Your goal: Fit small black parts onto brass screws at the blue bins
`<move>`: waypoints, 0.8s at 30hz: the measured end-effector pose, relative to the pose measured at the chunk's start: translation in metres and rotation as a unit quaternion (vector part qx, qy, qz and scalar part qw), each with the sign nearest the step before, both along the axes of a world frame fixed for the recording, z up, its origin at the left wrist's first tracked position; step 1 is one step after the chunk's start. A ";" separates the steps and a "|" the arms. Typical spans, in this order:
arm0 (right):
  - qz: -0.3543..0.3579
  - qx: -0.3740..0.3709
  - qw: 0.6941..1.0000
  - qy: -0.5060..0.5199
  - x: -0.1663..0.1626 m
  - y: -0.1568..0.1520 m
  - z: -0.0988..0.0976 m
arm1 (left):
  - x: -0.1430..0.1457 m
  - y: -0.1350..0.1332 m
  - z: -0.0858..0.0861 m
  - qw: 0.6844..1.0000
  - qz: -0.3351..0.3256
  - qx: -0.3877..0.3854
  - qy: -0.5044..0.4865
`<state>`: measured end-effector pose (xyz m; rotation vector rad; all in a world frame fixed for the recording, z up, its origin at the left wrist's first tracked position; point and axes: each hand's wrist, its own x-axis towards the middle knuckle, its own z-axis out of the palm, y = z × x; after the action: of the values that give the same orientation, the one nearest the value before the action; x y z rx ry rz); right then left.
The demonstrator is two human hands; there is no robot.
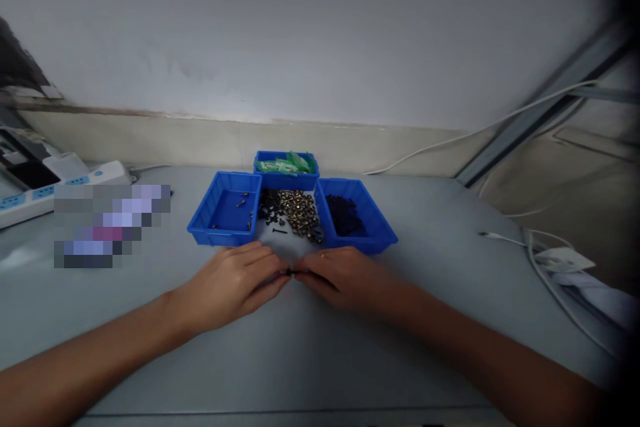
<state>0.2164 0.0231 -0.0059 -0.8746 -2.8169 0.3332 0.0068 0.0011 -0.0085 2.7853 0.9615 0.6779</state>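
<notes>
My left hand (237, 280) and my right hand (345, 273) meet low over the grey table, thumb and fingertips pinched on each. Between the fingertips shows a small dark part (291, 272), mostly covered; its exact kind is hidden. Just beyond my hands lie a pile of brass-coloured metal pieces (299, 210), a cluster of black pieces (269, 205) and a single black screw (280, 231). To the left, a blue tray (225, 237) holds several small screw-like pieces (242, 203). On the right, another blue tray (373, 240) contains a heap of small black parts (345, 215).
At the back by the wall, a third blue tray (287, 181) carries green and clear plastic wrapping (295, 163). A white power strip (75, 181) and a blurred-out object (113, 227) lie at left. White cables (555, 293) run along the right side.
</notes>
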 end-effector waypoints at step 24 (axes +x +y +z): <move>-0.005 0.044 0.999 0.004 0.001 -0.002 0.003 | 0.002 0.001 -0.002 0.998 0.014 -0.020 0.054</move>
<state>0.2178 0.0213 -0.0028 -0.8669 -2.7940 0.2092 0.0092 0.0017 -0.0105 2.8030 1.0231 0.5087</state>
